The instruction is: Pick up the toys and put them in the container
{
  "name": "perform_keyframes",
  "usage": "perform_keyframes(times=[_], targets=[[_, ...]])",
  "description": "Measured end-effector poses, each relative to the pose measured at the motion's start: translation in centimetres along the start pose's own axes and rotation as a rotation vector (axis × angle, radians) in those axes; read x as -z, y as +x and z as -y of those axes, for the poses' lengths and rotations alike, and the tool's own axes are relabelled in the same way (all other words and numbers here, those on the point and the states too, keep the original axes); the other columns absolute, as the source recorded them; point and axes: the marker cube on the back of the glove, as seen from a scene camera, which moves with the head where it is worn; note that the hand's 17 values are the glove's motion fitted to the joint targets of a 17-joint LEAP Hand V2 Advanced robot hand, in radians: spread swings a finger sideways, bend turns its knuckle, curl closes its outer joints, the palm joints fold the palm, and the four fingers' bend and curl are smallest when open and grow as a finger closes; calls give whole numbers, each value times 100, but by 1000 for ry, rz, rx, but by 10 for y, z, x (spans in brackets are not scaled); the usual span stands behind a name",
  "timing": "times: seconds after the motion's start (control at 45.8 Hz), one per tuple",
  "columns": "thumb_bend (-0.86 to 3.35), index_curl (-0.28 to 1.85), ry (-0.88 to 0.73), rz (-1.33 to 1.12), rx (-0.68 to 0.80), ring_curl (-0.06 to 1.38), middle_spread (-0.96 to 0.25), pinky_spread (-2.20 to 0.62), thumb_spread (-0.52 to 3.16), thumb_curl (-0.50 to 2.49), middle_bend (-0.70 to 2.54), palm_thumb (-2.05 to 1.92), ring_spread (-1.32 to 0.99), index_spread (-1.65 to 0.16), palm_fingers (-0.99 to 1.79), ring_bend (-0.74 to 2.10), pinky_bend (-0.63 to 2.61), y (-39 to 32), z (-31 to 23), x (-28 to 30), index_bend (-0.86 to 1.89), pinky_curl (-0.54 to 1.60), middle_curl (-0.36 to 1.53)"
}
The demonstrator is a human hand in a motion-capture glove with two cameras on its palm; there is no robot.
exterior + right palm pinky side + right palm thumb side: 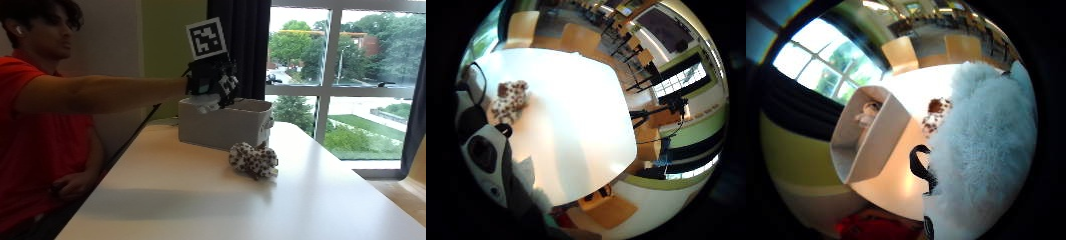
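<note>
My gloved right hand [212,80] is raised over the near rim of the white container [226,125], which stands at the back of the table. It grips a white fluffy toy [206,103] that hangs just above that rim. This toy [981,150] fills much of the thumb side view, next to the open container [871,145]. Inside the container lies a pale toy [867,114]. A brown-spotted plush toy [253,160] lies on the table right in front of the container. It also shows as a spotted plush [508,102] in the little finger side view.
The white table [200,200] stretches toward the camera. Wooden chairs [576,37] stand at its far side. A dark curtain [239,45] and a large window [346,75] are behind the container. The person's bare hand rests low by the lap.
</note>
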Motion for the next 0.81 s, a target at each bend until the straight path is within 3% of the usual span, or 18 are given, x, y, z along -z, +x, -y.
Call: perform_keyframes(times=[0.197,0.284,0.371,0.59,0.721,0.808], targets=[[4,93,6,103,140,54,-29,-46,44,95,100,54,-36,-26,122,129,90,-69,10,14,74,43,64],[3,94,-16,118,99,54,-29,-46,43,97,101,53,-36,-25,122,129,90,-102,18,16,74,43,65],[3,95,-16,147,160,54,-28,-45,42,99,101,54,-36,-25,122,129,90,-137,22,16,73,43,64],[0,95,68,254,308,54,-28,-46,42,103,101,53,-35,-24,121,129,89,-217,26,12,73,43,64],[-1,96,32,208,202,54,-28,-46,42,105,100,52,-36,-24,119,129,88,-268,28,3,72,43,63],[-2,96,2,268,370,53,-29,-46,43,106,99,51,-36,-24,119,129,88,-303,20,4,71,43,63]])
